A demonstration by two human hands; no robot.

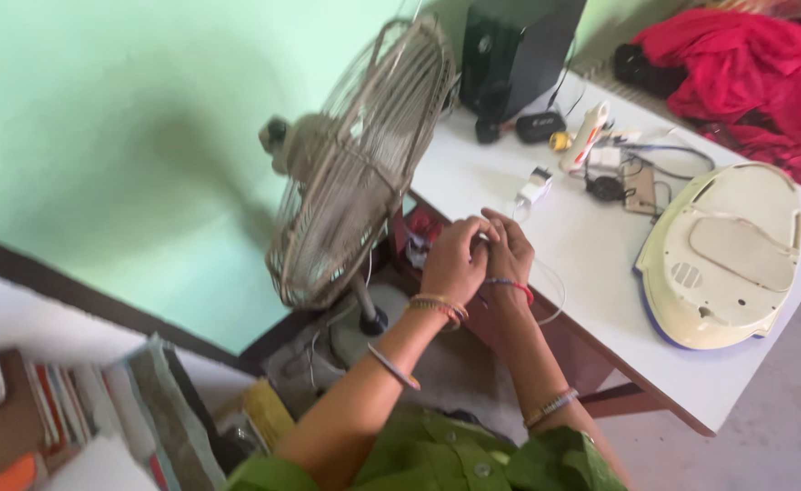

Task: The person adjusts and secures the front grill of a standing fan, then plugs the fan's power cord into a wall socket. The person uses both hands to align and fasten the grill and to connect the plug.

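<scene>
A thin white cable (546,295) is pinched between left hand (453,262) and right hand (508,247), both clenched on it at the table (591,264) edge. The slack loop beneath the right wrist is best kept untangled; the fan (355,164) stands just left of the hands.

Table (600,273) on right; fan (355,164) left of it, by the wall. Both hands (478,255) meet at table's near-left edge, on a cable (550,291). Charger (534,186) just beyond them. Appliance base (723,255) far right; speaker (519,50) at far end.
</scene>
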